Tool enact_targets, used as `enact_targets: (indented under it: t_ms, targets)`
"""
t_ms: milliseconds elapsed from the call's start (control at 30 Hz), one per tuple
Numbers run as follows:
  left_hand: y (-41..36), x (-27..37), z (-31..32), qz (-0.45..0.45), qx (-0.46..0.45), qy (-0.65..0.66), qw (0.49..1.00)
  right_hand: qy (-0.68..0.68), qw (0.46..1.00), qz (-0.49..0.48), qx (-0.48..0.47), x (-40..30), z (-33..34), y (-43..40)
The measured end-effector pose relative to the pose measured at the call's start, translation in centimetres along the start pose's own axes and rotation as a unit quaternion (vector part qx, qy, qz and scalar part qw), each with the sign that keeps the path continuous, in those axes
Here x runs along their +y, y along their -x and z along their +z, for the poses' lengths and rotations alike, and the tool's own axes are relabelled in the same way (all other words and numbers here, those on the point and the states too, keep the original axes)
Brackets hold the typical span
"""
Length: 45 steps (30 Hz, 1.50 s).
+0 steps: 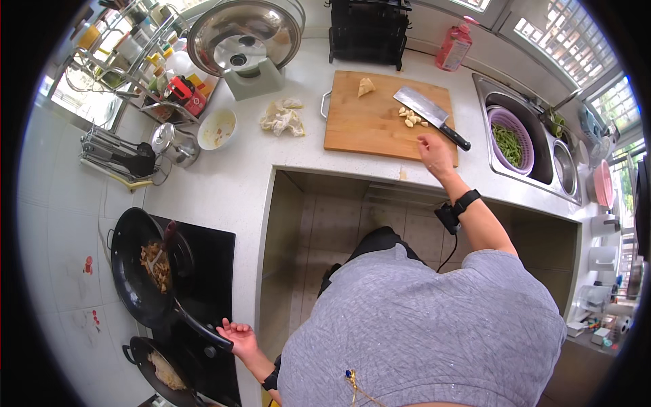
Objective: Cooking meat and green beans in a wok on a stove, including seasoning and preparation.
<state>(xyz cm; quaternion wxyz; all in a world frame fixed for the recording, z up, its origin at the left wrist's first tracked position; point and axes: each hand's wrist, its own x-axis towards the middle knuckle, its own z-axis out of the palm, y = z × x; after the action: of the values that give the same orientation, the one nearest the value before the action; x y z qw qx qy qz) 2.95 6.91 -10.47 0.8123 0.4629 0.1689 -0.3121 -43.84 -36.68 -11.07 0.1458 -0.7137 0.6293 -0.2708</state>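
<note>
My left hand (239,336) is at the end of the long black handle of a wok (137,300), palm up with its fingers apart; whether it touches the handle is unclear. In the wok lie browned food pieces (158,269) and a spatula with a dark red handle (169,231). My right hand (435,155) is over the front edge of a wooden cutting board (361,122), its fingers bent. Just beyond it are peeled garlic cloves (411,118) and a cleaver (422,107) with a black handle. A pale, wedge-shaped piece (366,87) sits farther back on the board.
A second pan (157,369) with pale food stands on the black cooktop (213,285). Along the counter are a white bowl (217,129), a crumpled plastic bag (283,117), a steel lid (244,35) in a stand and a pink soap bottle (454,47). The sink (539,168) holds a purple colander (529,145) of green beans.
</note>
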Motion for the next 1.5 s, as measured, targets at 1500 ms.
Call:
enact_targets:
  t_ms: [1500]
  targets:
    - [1.2, -35.3, 40.3, 0.386, -0.510, -0.550, 0.538, -0.035, 0.970, -0.079, -0.227, -0.9, -3.9, -9.2]
